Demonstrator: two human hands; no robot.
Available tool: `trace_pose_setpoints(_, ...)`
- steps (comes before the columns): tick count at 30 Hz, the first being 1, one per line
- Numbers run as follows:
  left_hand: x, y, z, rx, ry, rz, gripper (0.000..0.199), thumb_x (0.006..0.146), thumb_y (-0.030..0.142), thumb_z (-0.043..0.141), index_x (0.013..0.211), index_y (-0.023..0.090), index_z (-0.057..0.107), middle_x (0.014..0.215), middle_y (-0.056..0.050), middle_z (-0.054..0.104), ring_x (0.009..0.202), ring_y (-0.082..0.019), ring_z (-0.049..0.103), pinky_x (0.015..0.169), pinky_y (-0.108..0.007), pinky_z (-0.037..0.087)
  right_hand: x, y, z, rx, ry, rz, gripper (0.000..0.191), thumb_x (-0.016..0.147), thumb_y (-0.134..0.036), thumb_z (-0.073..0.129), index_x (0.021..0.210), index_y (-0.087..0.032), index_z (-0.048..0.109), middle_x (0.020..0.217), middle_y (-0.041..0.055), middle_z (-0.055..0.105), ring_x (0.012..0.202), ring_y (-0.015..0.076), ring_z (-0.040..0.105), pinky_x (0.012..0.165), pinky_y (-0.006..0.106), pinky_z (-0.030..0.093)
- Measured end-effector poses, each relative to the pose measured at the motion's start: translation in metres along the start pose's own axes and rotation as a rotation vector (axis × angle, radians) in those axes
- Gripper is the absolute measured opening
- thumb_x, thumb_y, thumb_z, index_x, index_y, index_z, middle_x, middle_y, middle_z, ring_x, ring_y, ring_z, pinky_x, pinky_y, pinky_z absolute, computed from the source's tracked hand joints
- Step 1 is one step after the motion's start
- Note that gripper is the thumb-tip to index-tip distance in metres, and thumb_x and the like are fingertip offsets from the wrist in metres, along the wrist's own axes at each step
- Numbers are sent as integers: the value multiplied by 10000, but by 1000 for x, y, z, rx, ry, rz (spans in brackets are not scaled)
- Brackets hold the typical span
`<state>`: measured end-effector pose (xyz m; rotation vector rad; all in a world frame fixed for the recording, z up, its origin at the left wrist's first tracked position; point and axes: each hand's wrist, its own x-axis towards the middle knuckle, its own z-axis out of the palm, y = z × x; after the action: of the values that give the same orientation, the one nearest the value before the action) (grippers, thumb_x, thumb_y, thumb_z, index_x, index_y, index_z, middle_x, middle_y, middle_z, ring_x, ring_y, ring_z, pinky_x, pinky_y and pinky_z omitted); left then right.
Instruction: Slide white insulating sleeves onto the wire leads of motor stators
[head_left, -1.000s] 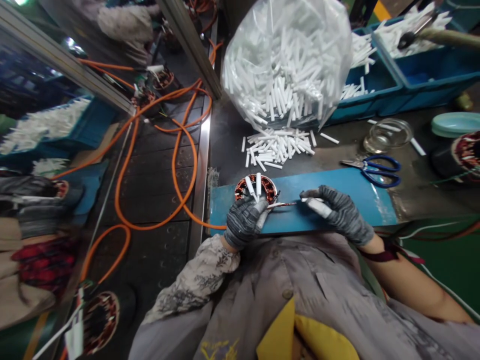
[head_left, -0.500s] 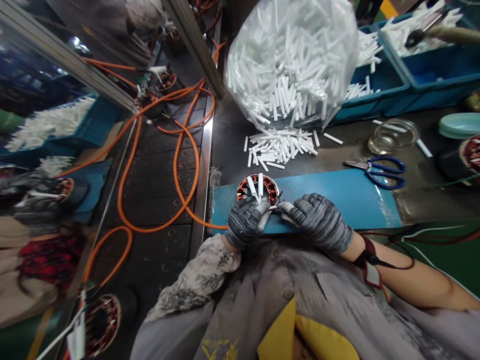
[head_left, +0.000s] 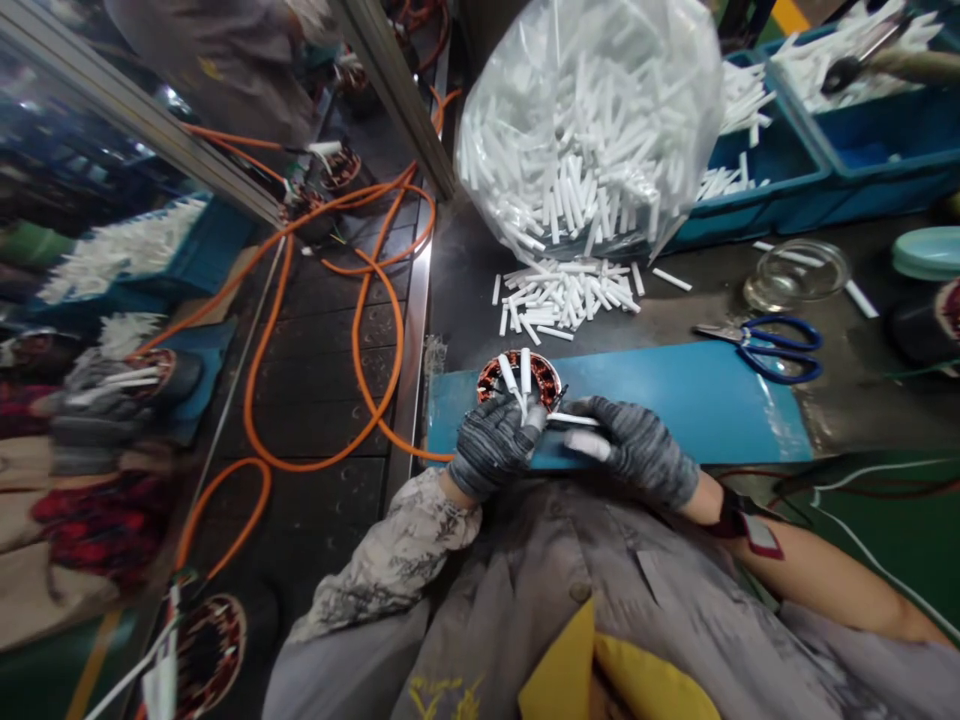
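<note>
My left hand (head_left: pixel 496 445), in a grey knitted glove, is closed at the near edge of a stator (head_left: pixel 556 385) with copper windings. Its thumb and forefinger pinch the left end of a thin white tube (head_left: pixel 574 419) that points right; any wire inside is hidden. Two other white tubes (head_left: pixel 525 370) rise over the stator from the same fingers. My right hand (head_left: pixel 641 445), gloved alike, has thumb and forefinger apart, close by the tube's right end. The stator sits on a blue mat (head_left: pixel 660 385).
Beyond the mat lie a pile of white tubes (head_left: pixel 570 295) and a clear bag (head_left: pixel 592 120) full of them. Blue-handled scissors (head_left: pixel 780 350) and a glass dish (head_left: pixel 795 275) are at right, blue bins (head_left: pixel 765 200) behind. Orange hose (head_left: pixel 360 370) loops at left, past which a co-worker's gloved hands (head_left: pixel 97 410) work.
My right hand has opened its pinch and drawn slightly right. The thin white tube now shows at greater length between the hands. My left hand stays by the stator.
</note>
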<state>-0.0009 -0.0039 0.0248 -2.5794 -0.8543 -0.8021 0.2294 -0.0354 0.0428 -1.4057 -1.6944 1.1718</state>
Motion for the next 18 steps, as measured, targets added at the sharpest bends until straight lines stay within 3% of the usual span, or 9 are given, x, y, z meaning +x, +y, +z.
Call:
trace_pose_setpoints(3,7,1,-1,-49,-21,-28,201,958,295,648,1055,127,704,941,-125,793,845,-248,777,870,-392,646,-9,19,-6,-67,183,-16,437,942,-588,614,1185,-248,744,1139,75,795,1049,253,750,1000,425,577)
trace_pose_setpoints(6,7,5,1,-96,-126,-125,277,934,384,692,1060,138,706,896,-124,783,860,-268,769,858,-412,641,-12,44,-12,17,364,80,519,1006,-630,462,1123,-215,749,946,70,817,819,214,777,839,363,633)
trace_pose_setpoints(8,4,7,-1,-125,-240,-216,312,894,416,740,1077,164,713,949,-126,787,937,-289,766,888,-434,631,-14,59,-14,27,403,92,536,992,-655,480,1120,-213,755,894,67,819,752,213,779,774,352,646)
trace_pose_setpoints(10,-3,3,-11,-141,-328,-335,389,850,461,783,1109,178,715,1016,-132,788,985,-303,760,907,-449,624,-15,71,-15,-63,416,8,518,936,-684,569,1054,-226,780,989,87,824,875,250,796,853,381,650)
trace_pose_setpoints(12,-12,-5,-30,-155,-393,-456,488,804,494,820,1164,186,703,1062,-129,786,995,-302,761,913,-440,624,-17,80,-15,-118,422,-57,498,935,-675,580,1041,-235,790,1012,85,824,911,262,799,893,398,651)
trace_pose_setpoints(15,-33,-21,-73,-136,-517,-615,602,762,534,840,1234,199,675,1151,-120,778,1063,-306,753,962,-418,606,-19,91,-13,-134,410,-111,433,965,-610,577,1071,-245,786,1032,63,825,927,249,801,909,376,655)
trace_pose_setpoints(18,-59,-35,-117,-15,-704,-892,608,771,484,824,1290,224,645,1233,-107,763,1144,-311,731,1007,-399,574,-23,101,-11,-106,373,-131,366,985,-541,583,1130,-264,774,1082,34,820,971,227,797,950,348,646)
